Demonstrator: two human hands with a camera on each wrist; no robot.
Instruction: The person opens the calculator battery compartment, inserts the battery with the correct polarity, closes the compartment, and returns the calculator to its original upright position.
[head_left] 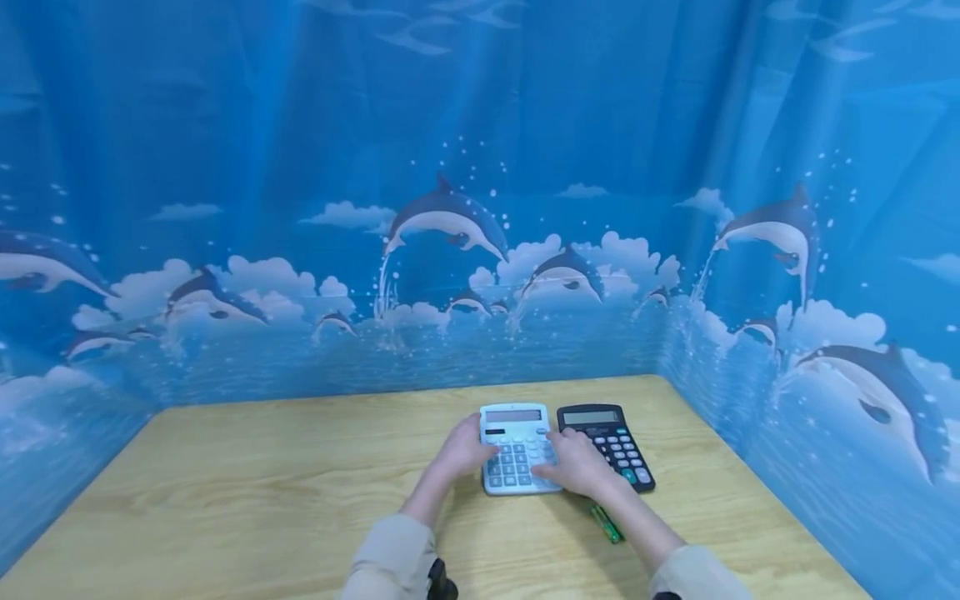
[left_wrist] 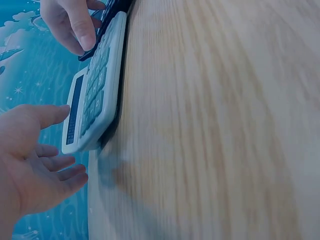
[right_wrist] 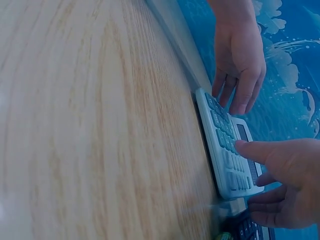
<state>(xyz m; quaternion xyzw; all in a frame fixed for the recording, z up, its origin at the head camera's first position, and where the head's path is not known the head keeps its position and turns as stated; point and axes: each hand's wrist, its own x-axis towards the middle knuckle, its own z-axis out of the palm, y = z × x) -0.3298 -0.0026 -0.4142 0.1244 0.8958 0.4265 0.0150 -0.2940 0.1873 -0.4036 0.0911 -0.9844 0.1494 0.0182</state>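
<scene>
A white calculator [head_left: 517, 477] lies face up on the wooden table, its display away from me. My left hand [head_left: 462, 450] is at its left edge; in the left wrist view, the left hand [left_wrist: 37, 160] has its thumb by the display and its fingers apart and loosely extended beside the casing. At the other side, my right hand [head_left: 581, 463] has its thumb over the keys, and in the right wrist view the right hand's [right_wrist: 290, 182] fingers extend past the edge. Neither hand is curled round the calculator. A black calculator [head_left: 626, 450] lies just right of it, partly hidden by the right hand.
Green batteries [head_left: 607, 525] lie on the table [head_left: 285, 492] below the black calculator, close to my right forearm. A blue curtain [head_left: 247, 350] printed with dolphins and clouds stands behind the table and along its sides.
</scene>
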